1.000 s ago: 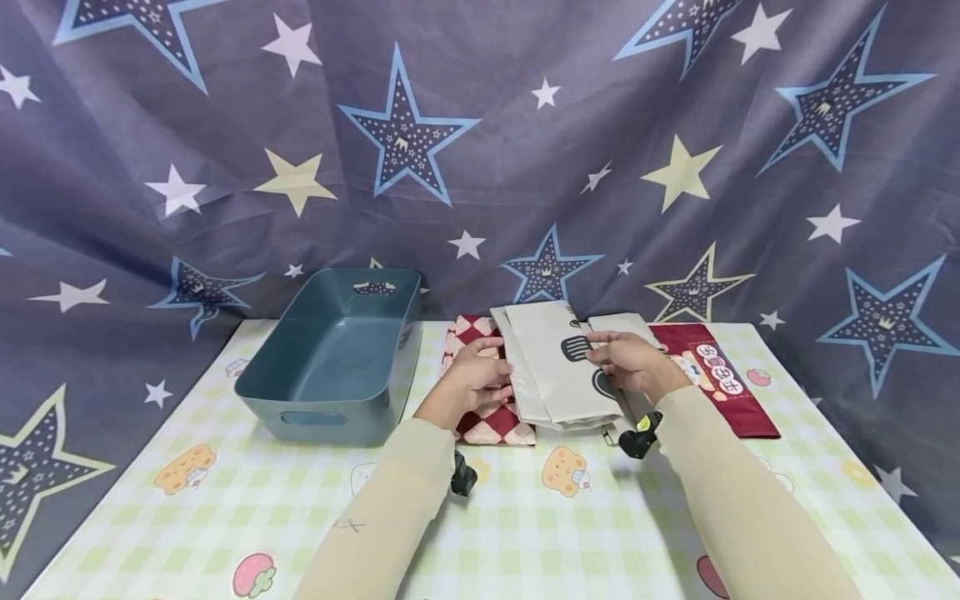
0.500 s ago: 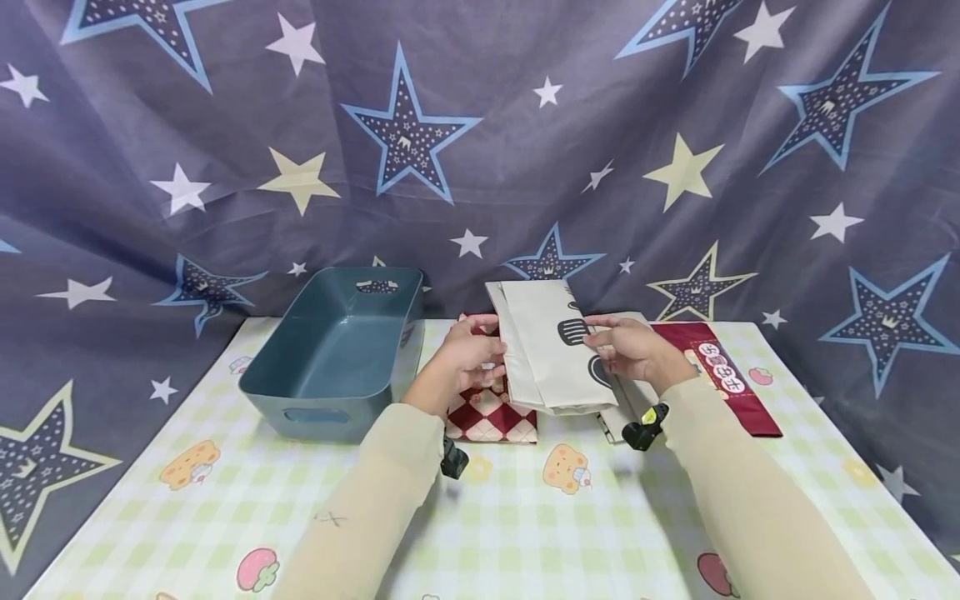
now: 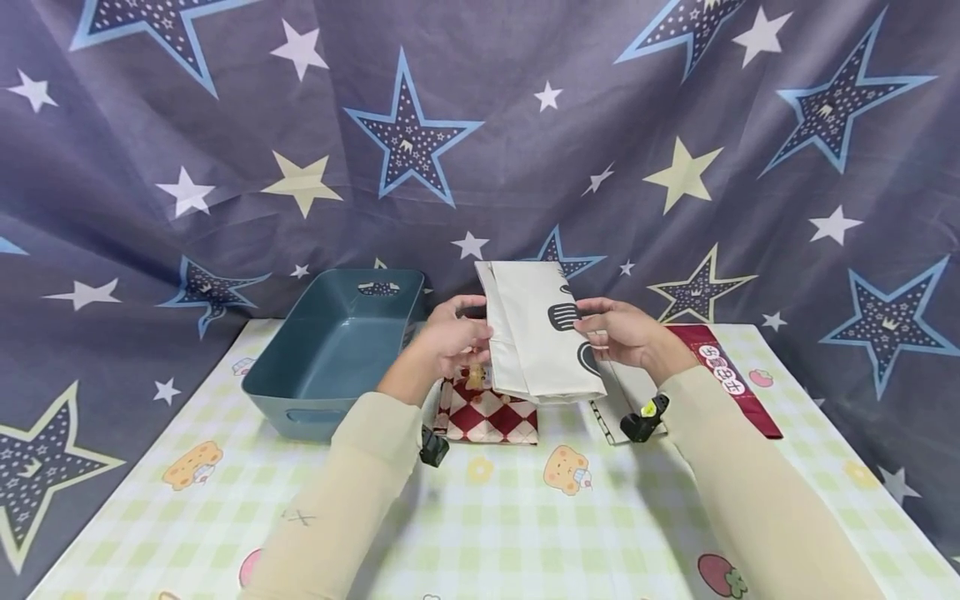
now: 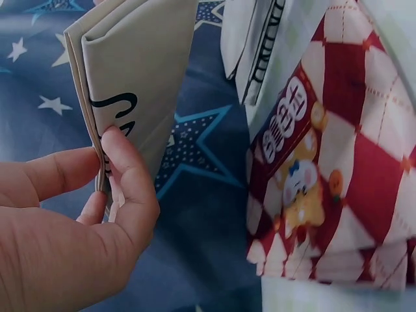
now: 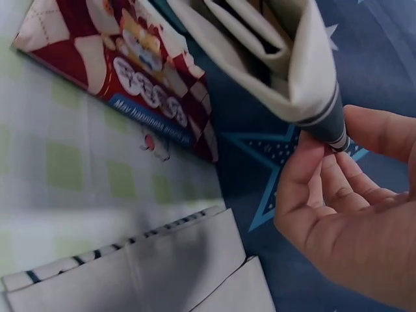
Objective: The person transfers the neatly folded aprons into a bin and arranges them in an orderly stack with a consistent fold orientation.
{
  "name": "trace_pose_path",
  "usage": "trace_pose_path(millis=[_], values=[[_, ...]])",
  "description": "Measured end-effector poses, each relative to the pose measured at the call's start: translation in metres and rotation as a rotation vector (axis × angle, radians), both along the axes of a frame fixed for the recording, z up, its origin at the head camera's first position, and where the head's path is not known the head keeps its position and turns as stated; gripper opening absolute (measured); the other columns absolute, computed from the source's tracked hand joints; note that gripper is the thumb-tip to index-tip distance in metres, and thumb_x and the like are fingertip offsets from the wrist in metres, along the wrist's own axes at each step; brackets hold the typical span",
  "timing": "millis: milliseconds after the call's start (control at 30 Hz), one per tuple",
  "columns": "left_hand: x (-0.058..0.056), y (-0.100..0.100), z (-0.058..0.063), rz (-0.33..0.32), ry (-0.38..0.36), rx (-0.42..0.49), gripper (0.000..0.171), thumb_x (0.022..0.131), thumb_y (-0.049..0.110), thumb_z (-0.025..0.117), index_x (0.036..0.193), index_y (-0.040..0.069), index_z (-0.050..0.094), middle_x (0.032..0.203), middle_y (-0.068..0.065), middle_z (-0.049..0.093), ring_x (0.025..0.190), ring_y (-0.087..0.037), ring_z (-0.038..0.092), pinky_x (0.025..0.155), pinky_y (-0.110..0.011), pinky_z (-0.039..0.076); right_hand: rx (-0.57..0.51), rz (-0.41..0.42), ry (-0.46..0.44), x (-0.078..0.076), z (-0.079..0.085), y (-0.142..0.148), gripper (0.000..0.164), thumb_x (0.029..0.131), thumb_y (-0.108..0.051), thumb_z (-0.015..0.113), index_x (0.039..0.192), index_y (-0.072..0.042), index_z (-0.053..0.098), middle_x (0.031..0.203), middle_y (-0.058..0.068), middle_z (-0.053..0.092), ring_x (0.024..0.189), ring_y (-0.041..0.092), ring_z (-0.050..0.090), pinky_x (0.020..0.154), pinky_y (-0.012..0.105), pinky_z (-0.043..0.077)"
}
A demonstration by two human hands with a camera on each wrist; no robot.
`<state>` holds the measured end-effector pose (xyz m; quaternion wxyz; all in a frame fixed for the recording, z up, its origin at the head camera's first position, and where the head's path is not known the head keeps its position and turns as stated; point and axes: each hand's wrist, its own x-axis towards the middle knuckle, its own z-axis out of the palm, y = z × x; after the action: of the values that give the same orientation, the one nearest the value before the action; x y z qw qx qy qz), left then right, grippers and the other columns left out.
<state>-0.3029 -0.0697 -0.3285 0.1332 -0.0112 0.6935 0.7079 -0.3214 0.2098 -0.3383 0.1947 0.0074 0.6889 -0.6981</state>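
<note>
A folded cream cloth point(image 3: 532, 333) with dark spatula-like prints is held up between my two hands, tilted toward me. My left hand point(image 3: 453, 337) pinches its left edge; in the left wrist view, thumb and fingers close on the folded layers point(image 4: 140, 78). At the opposite edge, my right hand point(image 3: 626, 335) pinches the fabric, its fingertips meeting at the dark-striped corner in the right wrist view. Below lies a red-and-cream diamond-check folded cloth point(image 3: 491, 421) with a cartoon print, partly hidden by the held one. Another folded cream cloth point(image 3: 633, 392) lies under my right hand.
A blue-grey plastic bin point(image 3: 300, 412) with handle slots stands at the left, its inside bare. To the right lies a dark red folded cloth point(image 3: 738, 383) with white lettering. A starry curtain point(image 3: 480, 167) hangs behind the checked tablecloth point(image 3: 510, 533).
Both hands have raised the cream cloth off the table and shifted it slightly left. More of the diamond-check cloth's front and the other cream cloth now shows.
</note>
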Motion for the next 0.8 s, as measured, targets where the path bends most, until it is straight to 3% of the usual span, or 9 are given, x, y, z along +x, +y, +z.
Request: trace_pose_path(millis=[167,500,667,800], values=[[0.000,-0.012,0.008,-0.019,0.021,-0.036,0.057,0.096,-0.005,0.063,0.146,0.018,0.050,0.127,-0.017,0.060,0.091,-0.025,0.063,0.070,-0.032,0.058,-0.009,0.001,0.012,0.003,0.012,-0.009,0.048,0.101,-0.001,0.057,0.144,-0.009,0.037,0.086,-0.004,0.055,0.063,0.010,0.044,0.067,0.029,0.039],[0.001,-0.041,0.018,-0.005,0.027,-0.043,0.058,0.096,-0.003,0.063,0.148,0.020,0.050,0.133,-0.016,0.057,0.090,-0.023,0.062,0.070,-0.031,0.057,-0.062,-0.053,0.024,0.008,0.022,-0.041,0.047,0.101,0.000,0.058,0.142,-0.012,0.039,0.083,-0.003,0.053,0.057,0.010,0.039,0.066,0.029,0.038],[0.001,-0.062,0.020,-0.025,0.049,-0.071,0.060,0.098,0.001,0.063,0.152,0.020,0.046,0.138,-0.016,0.055,0.101,-0.026,0.062,0.075,-0.032,0.058,-0.089,-0.112,0.020,0.010,0.022,-0.061,0.050,0.098,0.002,0.061,0.143,-0.014,0.043,0.091,-0.002,0.057,0.063,0.010,0.046,0.071,0.030,0.041],[0.002,-0.079,0.023,-0.033,0.081,-0.100,0.060,0.099,0.003,0.063,0.153,0.020,0.044,0.137,-0.016,0.054,0.101,-0.026,0.062,0.076,-0.033,0.058,-0.146,-0.132,0.025,0.011,0.021,-0.077,0.052,0.097,0.003,0.063,0.143,-0.014,0.047,0.097,-0.001,0.062,0.074,0.012,0.056,0.078,0.033,0.045]])
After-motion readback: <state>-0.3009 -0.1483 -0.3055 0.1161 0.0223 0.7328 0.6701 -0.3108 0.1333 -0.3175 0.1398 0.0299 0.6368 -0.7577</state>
